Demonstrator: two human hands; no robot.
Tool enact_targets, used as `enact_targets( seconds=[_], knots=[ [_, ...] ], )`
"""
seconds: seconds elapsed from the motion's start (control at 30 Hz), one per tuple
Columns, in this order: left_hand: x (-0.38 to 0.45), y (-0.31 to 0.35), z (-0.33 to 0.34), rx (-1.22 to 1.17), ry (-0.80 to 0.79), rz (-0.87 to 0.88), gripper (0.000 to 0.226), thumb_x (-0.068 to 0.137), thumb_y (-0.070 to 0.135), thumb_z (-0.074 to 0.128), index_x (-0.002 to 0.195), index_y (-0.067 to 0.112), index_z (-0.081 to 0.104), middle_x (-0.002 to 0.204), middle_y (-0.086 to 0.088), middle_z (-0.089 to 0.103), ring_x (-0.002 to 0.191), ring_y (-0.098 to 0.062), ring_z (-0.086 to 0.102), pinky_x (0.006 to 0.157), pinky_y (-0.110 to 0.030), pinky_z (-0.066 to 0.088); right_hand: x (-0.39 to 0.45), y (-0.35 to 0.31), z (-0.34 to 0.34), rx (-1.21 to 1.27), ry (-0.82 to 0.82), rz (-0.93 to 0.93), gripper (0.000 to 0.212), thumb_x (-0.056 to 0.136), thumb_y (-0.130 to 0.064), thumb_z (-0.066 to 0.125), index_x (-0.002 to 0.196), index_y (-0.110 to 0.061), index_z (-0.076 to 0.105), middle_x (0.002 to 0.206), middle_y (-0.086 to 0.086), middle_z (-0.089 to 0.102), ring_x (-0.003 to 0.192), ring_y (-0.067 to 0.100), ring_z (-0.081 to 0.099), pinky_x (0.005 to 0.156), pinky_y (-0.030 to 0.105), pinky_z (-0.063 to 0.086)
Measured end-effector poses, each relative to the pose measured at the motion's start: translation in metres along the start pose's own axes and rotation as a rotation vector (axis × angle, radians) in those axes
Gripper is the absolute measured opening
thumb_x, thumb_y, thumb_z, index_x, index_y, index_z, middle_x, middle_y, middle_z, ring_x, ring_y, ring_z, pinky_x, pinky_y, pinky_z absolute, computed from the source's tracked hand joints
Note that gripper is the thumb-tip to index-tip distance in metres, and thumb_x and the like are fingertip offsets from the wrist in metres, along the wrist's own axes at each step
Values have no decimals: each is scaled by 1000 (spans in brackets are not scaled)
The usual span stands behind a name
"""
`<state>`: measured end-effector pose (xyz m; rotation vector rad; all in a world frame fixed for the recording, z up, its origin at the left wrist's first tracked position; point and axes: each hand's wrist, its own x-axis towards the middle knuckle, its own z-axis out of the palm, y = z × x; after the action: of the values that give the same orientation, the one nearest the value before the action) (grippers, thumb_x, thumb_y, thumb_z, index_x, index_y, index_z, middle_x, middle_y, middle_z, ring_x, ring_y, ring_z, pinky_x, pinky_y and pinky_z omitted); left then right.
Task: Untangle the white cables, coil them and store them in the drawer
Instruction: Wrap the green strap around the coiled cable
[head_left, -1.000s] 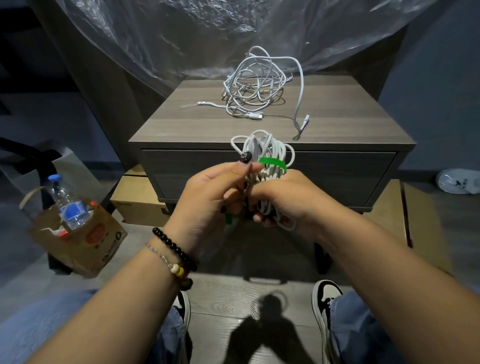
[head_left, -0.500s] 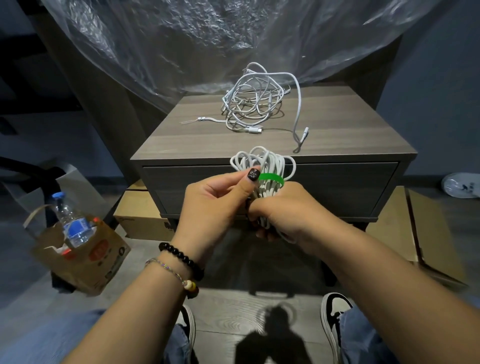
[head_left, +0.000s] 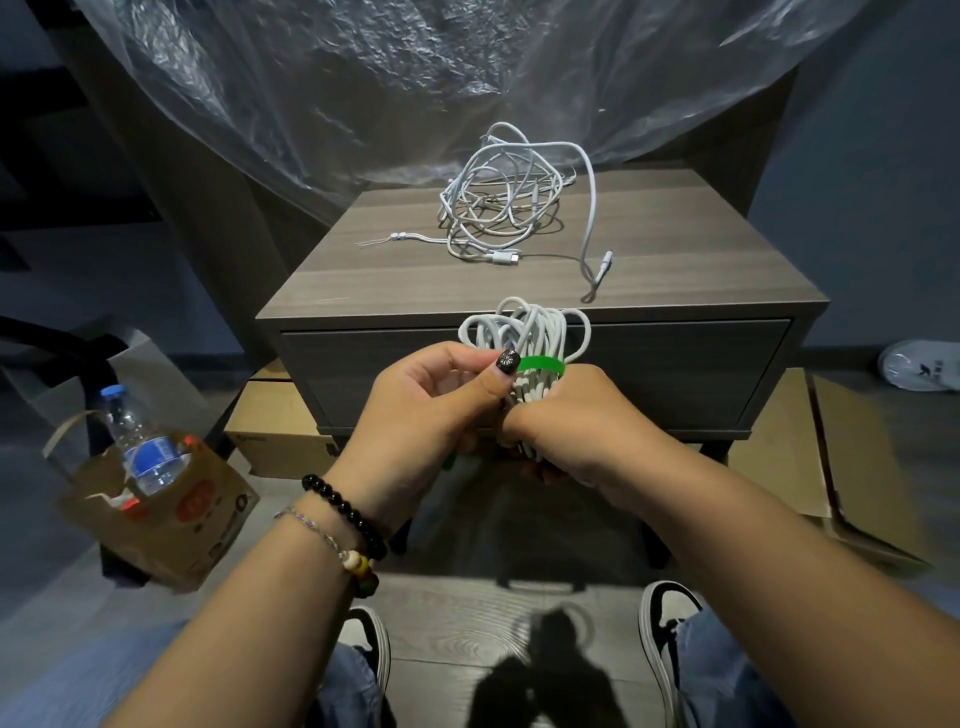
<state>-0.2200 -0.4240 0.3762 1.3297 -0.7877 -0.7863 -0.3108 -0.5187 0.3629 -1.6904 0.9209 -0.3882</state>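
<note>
White cables, coiled into a bundle (head_left: 524, 338), sit in front of the closed drawer (head_left: 649, 374), just below the nightstand's front edge (head_left: 363, 312). The right hand (head_left: 566, 421) is clamped round the bundle; the left hand (head_left: 431, 410) pinches a green strap (head_left: 540, 365) wrapped about it. More tangled cable (head_left: 504, 208) lies toward the back of the nightstand top. Clear floor lies below the hands. To the left stands a paper bag (head_left: 171, 519) with a bottle (head_left: 140, 441); cardboard boxes (head_left: 280, 431) flank the nightstand's legs.
</note>
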Motion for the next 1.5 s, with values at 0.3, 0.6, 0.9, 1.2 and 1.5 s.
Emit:
enact_targets(
  seconds=[0.3,0.6,0.9,1.2,1.5],
  knots=[
    [2,7,-4,37,-43,-101,31,70,24,66,82,-4,58,40,9,43,40,-3,40,43,-14,32,-4,-1,0,45,-79,27,7,70,2,61,71,-5,63,52,8,56,43,21,53,42,24,39],
    [1,12,-8,43,-37,-202,37,74,29,68,90,-4,72,55,1,51,38,-2,39,39,-13,29,1,2,1,24,-42,16,14,67,1,62,58,-10,59,44,3,55,42,23,52,42,24,38],
    [3,12,-8,186,-27,-204,16,83,13,62,74,4,72,75,-12,61,50,-11,44,42,-18,30,-4,1,2,12,-99,10,14,69,1,64,61,-10,60,45,4,55,41,19,52,43,23,38],
    [6,14,-18,308,-86,-1,13,83,10,61,73,4,63,74,-17,56,65,-21,45,61,-29,36,-16,-8,-16,282,-406,-8,7,63,-15,61,70,-15,62,64,9,58,54,18,52,46,23,38],
    [-3,8,-7,261,-130,80,16,78,19,52,77,3,54,70,-8,47,54,-7,37,51,-20,31,-21,-7,-22,449,-364,-4,42,87,-30,35,62,-12,64,59,14,55,46,24,43,48,26,22]
  ],
)
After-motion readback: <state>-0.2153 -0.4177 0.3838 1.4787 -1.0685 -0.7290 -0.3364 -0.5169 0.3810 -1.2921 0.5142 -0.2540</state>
